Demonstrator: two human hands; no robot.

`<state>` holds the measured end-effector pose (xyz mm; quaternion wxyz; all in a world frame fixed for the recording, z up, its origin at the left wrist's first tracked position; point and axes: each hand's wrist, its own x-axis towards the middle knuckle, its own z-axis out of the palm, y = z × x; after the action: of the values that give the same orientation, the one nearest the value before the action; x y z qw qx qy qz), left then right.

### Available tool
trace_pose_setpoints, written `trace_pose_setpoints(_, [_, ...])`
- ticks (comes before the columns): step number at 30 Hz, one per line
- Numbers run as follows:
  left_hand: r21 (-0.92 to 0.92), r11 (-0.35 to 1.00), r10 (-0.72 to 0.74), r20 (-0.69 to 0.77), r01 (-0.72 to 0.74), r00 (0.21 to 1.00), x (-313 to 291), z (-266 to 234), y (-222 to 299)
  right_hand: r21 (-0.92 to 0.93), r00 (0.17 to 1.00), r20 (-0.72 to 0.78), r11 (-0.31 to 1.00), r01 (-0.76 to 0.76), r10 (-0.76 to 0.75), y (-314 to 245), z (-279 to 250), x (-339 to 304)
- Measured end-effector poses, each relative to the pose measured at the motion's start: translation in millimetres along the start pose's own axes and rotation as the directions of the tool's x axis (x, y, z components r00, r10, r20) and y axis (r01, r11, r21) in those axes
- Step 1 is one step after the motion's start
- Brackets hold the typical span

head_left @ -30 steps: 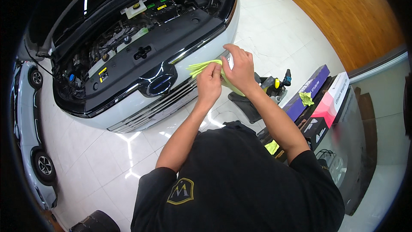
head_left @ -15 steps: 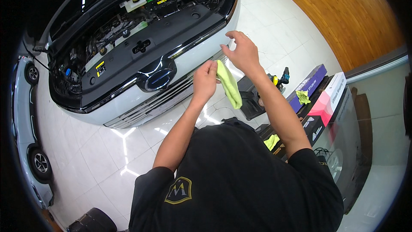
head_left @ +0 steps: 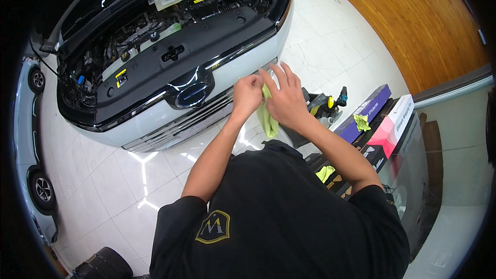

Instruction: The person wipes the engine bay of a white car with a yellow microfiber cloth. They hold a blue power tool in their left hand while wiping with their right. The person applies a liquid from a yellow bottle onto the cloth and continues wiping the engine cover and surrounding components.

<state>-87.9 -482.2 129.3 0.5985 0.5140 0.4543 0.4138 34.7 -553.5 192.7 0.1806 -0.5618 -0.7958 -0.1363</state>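
Note:
A yellow-green cloth [head_left: 268, 122] hangs from my left hand [head_left: 247, 96], whose fingers are closed in a pinch on its upper end. My right hand [head_left: 285, 98] is right beside it, fingers spread, thumb side toward the cloth and covering part of it. Its index fingertip comes close to my left fingertips; whether they touch I cannot tell. Both hands are in front of the white car's bumper [head_left: 227, 85], above the grille [head_left: 181, 126].
The car's front is opened up, showing the engine bay [head_left: 150, 36]. At right, long boxes [head_left: 398, 119] lie with yellow-green cloths [head_left: 361, 122] on them, near a dark case with spray bottles [head_left: 330, 102]. Another car [head_left: 31, 139] stands far left; a black drum [head_left: 103, 266] is lower left.
My right hand has come down and in, next to my left hand and the cloth. The left hand keeps its pinch on the cloth, which now hangs slightly lower.

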Motion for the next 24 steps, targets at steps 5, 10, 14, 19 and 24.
trace_pose_setpoints(5, [0.272,0.908,0.177,0.441,-0.318,0.88,11.7,-28.7,31.5,0.442,0.974,0.21,0.881,-0.17,0.082,50.9,-51.1,-5.0])
trace_pose_setpoints(10, [0.263,0.865,0.17,0.648,-0.428,0.742,23.1,-43.3,93.4,0.811,0.902,0.41,0.508,-0.292,-0.137,108.0,-19.5,21.2])
trace_pose_setpoints(14, [0.107,0.943,0.134,0.743,-0.314,0.655,40.4,-60.9,113.8,0.834,0.783,0.538,0.336,-0.438,-0.314,107.0,13.2,37.5])
trace_pose_setpoints(19, [0.143,0.987,-0.067,0.778,-0.073,0.624,67.1,-85.0,131.1,0.686,0.586,0.639,0.024,-0.727,-0.497,96.2,47.3,27.9])
trace_pose_setpoints(24, [0.034,0.991,-0.122,0.599,0.128,0.791,107.8,-117.0,120.0,0.708,0.756,0.527,-0.29,-0.643,-0.389,97.8,78.7,44.3])
